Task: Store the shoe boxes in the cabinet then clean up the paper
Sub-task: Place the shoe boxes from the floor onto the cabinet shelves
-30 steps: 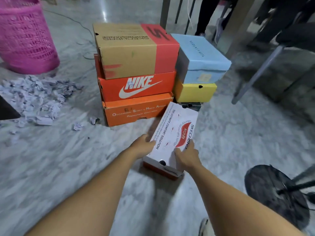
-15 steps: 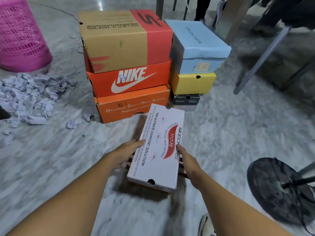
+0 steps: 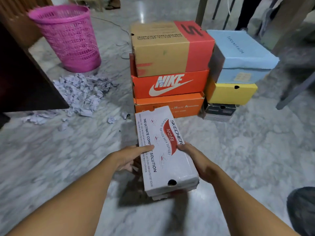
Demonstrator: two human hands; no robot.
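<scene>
While held, white box [image 3: 167,169] long axis runs toward box stack [image 3: 170,84].

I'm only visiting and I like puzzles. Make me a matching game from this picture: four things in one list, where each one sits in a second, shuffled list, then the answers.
Things
1. white Skechers box
2. Nike box
3. light blue box
4. pink basket

Places
A. on top of the yellow box
B. behind the heap of crumpled paper
C. held between the left hand and the right hand
D. sandwiched between the brown box above and the orange box below

Pairs: 1-C, 2-D, 3-A, 4-B
</scene>
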